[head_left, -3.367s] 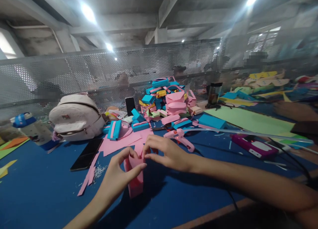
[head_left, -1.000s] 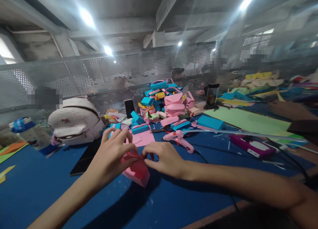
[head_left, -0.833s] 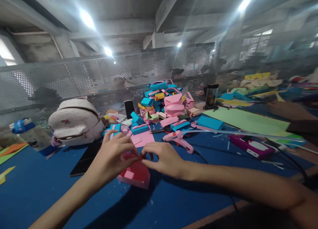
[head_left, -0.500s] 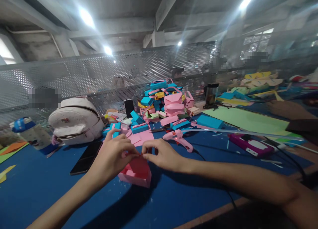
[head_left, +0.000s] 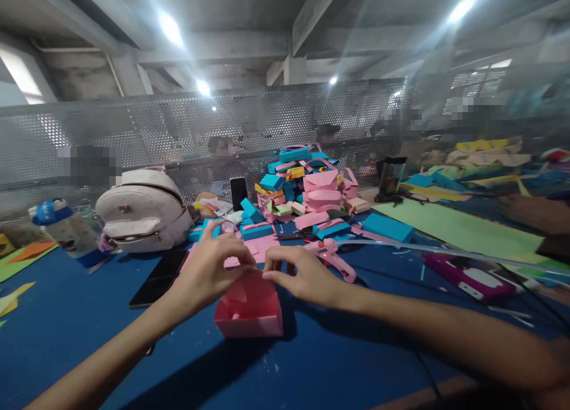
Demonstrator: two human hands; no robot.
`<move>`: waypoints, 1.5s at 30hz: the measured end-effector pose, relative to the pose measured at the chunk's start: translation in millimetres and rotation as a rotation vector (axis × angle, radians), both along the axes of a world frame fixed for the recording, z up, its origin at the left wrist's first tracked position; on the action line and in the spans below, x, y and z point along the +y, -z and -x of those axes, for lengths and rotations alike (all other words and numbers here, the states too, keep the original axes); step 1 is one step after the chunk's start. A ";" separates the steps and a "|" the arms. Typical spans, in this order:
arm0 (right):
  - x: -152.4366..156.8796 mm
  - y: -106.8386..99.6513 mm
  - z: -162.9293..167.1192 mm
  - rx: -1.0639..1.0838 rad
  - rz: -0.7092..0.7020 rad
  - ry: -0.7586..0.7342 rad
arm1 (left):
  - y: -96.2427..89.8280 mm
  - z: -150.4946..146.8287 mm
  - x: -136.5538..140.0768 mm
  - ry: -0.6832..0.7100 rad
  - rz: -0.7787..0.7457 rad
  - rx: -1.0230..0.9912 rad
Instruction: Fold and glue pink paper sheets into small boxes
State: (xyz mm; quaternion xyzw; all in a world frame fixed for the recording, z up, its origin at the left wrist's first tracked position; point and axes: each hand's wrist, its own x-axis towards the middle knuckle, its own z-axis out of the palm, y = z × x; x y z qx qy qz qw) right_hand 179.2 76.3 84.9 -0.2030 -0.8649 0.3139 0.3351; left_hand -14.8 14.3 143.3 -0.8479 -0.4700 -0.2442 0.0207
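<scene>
A small pink paper box (head_left: pixel 250 327) stands on the blue table in front of me, its flap raised at the back. My left hand (head_left: pixel 218 267) pinches the flap's upper edge from the left. My right hand (head_left: pixel 300 272) closes thumb and fingers on the same edge from the right, a short gap from the left fingertips. Just behind my right hand lies a pink glue gun (head_left: pixel 332 257) with a clear glue stick trailing from it. Pink paper (head_left: pixel 256 250) lies flat behind my hands.
Pink and blue paper boxes (head_left: pixel 320 190) are heaped at the back. A white backpack (head_left: pixel 145 214), a bottle (head_left: pixel 71 232) and a dark phone (head_left: pixel 159 278) stand or lie left. On the right are a purple device (head_left: pixel 469 276), green sheets (head_left: pixel 463 223) and another person's arm (head_left: pixel 525 211).
The view has shifted slightly, so things sit a little further right. The box has turned to show more of its front and inside. Both hands stay at the flap's edge.
</scene>
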 end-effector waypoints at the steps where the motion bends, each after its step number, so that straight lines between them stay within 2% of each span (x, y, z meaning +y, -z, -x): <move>1: 1.5 -0.6 -0.1 0.011 0.013 -0.002 | -1.6 1.7 1.8 0.006 0.025 -0.061; 5: 8.4 1.9 -2.4 0.057 0.084 -0.006 | 4.7 19.5 13.7 0.044 0.190 -0.441; 7: 11.0 6.0 -4.1 0.064 0.122 -0.011 | 20.8 29.9 18.9 0.113 0.212 -0.637; 9: 13.1 10.7 -5.2 0.073 0.145 -0.004 | 43.6 36.1 20.1 0.121 0.307 -0.721; 11: 14.8 15.0 -5.3 0.095 0.166 0.007 | 67.2 36.9 17.2 0.035 0.412 -0.761; 13: 16.7 18.1 -4.1 0.116 0.193 0.001 | 85.8 33.9 12.6 -0.134 0.576 -0.822; 14: 17.8 19.2 -3.0 0.123 0.203 -0.006 | 92.3 31.9 10.7 -0.200 0.654 -0.840; 16: 20.0 20.5 -0.5 0.131 0.211 -0.014 | 100.0 28.4 9.1 -0.278 0.703 -0.878; 22: 29.5 17.8 8.1 0.182 0.202 0.044 | 100.7 22.7 17.9 -0.250 0.678 -0.889; 25: 35.5 14.5 12.2 0.219 0.196 0.059 | 98.6 21.0 21.8 -0.220 0.590 -0.786; 28: 39.8 13.1 16.4 0.222 0.224 0.070 | 100.3 19.6 22.2 -0.253 0.503 -0.725; 32: 41.4 16.5 22.7 0.273 0.272 0.110 | 113.8 17.2 17.4 -0.381 0.525 -0.839; 34: 41.2 19.4 25.8 0.301 0.260 0.112 | 121.9 15.7 15.1 -0.521 0.463 -0.931; 36: 41.0 22.1 28.5 0.300 0.228 0.101 | 127.2 14.4 15.1 -0.585 0.427 -0.974; 41: 39.8 22.7 30.8 0.236 0.199 -0.013 | 124.3 17.0 24.6 -0.363 0.514 -0.981; 45: 29.6 17.7 15.8 0.173 0.192 -0.011 | 113.3 29.8 30.1 -0.344 0.512 -0.937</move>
